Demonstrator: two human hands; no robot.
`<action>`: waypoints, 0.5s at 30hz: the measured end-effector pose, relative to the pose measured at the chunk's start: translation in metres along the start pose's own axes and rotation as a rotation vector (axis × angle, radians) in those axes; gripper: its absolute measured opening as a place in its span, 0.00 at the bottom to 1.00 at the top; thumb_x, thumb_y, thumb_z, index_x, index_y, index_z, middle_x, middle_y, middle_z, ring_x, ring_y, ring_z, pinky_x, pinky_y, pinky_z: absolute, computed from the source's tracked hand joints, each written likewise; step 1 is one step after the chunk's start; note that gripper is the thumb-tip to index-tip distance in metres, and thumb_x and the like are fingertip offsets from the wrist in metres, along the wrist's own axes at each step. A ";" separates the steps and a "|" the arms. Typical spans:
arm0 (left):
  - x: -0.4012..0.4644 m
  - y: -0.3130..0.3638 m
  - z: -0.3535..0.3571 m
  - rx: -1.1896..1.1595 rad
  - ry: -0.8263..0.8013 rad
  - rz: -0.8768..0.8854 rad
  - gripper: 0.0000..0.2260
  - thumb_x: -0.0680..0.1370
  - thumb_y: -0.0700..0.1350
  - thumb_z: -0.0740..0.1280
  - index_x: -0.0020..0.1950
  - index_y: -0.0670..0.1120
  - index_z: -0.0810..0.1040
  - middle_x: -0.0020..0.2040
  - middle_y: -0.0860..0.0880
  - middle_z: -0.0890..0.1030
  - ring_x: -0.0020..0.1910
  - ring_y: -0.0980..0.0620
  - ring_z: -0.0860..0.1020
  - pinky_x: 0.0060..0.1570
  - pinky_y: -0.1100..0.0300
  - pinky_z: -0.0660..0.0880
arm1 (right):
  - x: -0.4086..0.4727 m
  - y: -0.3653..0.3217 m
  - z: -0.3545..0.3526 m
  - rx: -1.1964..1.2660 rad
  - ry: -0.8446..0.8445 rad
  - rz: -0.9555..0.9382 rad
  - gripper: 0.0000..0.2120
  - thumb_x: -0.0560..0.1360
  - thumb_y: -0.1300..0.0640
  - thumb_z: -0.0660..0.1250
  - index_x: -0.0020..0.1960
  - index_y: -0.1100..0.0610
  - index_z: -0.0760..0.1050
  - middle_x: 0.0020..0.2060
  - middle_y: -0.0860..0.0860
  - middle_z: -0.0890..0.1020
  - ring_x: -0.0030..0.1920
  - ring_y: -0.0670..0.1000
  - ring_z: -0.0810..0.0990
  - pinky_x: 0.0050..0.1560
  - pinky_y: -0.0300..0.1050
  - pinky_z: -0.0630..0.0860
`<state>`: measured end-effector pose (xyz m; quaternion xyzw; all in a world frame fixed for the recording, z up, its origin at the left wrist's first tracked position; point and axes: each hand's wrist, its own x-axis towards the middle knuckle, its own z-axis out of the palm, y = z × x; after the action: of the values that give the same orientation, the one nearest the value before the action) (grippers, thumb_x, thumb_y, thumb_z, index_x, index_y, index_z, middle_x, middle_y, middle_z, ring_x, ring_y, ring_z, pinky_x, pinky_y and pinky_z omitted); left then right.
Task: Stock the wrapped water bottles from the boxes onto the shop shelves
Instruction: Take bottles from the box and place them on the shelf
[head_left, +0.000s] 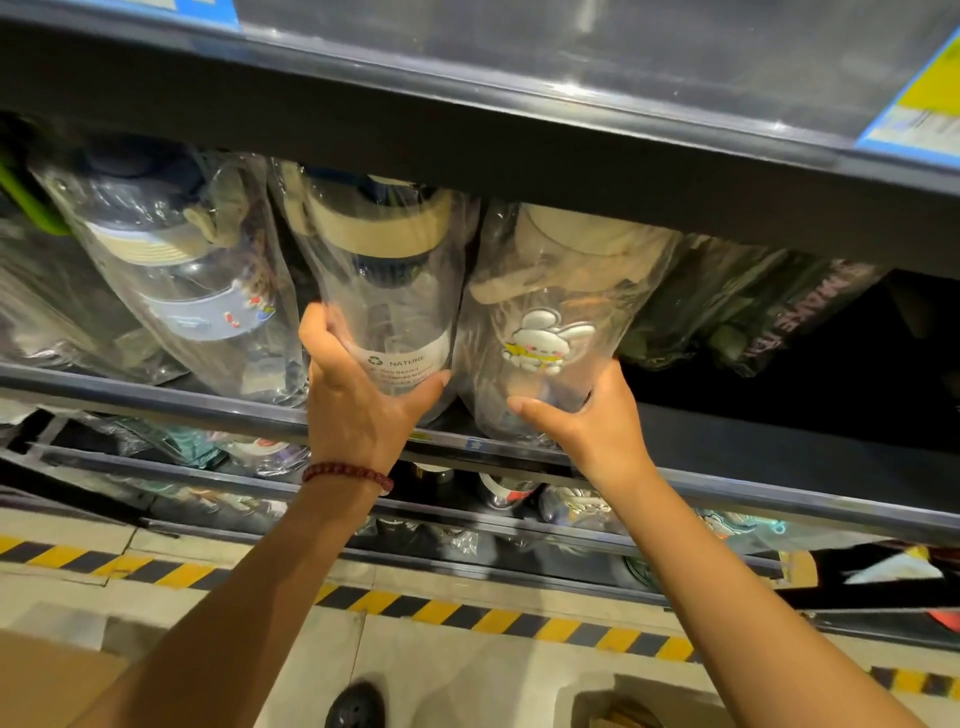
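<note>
We see two wrapped bottles side by side on the dark shop shelf (727, 488), each in a clear plastic bag and touching the other. The left hand (358, 400) has its grip clamped around the lower body of the clear bottle with the "NATURE" label (395, 306), thumb on one side and fingers curled round the other; a red bead bracelet (347, 474) sits on that wrist. This bottle has a beige lid band and a dark strainer inside. The right hand (587, 421) cups the base of the bottle with the white rabbit figure (550, 322), its grip closed on the wrapped bottom edge, which overhangs the shelf's front rail.

To the left stands another bagged clear bottle with a blue band (192, 291), just beside the labelled one. To the right lie dark bagged goods (769, 312), and beyond them the shelf is dark and open.

The upper shelf edge (467, 119) hangs low over the lids, leaving little headroom. Below, lower shelves (493, 499) hold more wrapped items. The floor (467, 665) carries yellow-and-black hazard tape (519, 621), with a cardboard box corner (47, 680) at lower left.
</note>
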<state>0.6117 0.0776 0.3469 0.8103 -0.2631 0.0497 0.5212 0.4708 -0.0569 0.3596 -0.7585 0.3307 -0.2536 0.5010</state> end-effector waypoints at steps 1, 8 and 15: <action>0.000 0.000 -0.002 -0.016 -0.015 -0.012 0.48 0.59 0.50 0.82 0.67 0.37 0.57 0.60 0.39 0.73 0.57 0.43 0.76 0.53 0.48 0.78 | -0.001 0.000 0.000 0.008 -0.003 0.007 0.30 0.59 0.51 0.78 0.57 0.51 0.71 0.55 0.51 0.79 0.56 0.47 0.78 0.54 0.38 0.74; -0.004 0.003 -0.028 0.049 -0.171 -0.007 0.36 0.60 0.45 0.81 0.60 0.44 0.63 0.55 0.43 0.74 0.54 0.45 0.77 0.49 0.48 0.79 | -0.008 -0.012 -0.001 -0.078 -0.022 0.086 0.26 0.65 0.60 0.78 0.56 0.50 0.67 0.54 0.49 0.75 0.54 0.44 0.75 0.53 0.31 0.70; -0.018 0.030 -0.072 0.203 -0.379 -0.047 0.37 0.65 0.44 0.78 0.71 0.42 0.66 0.65 0.41 0.72 0.65 0.44 0.71 0.65 0.51 0.70 | -0.051 -0.044 -0.030 -0.580 -0.067 0.119 0.29 0.71 0.54 0.72 0.69 0.57 0.67 0.63 0.55 0.73 0.64 0.55 0.71 0.59 0.47 0.70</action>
<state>0.5962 0.1372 0.3971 0.8593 -0.3312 -0.0895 0.3793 0.4270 -0.0242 0.4085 -0.8573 0.4165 -0.0937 0.2879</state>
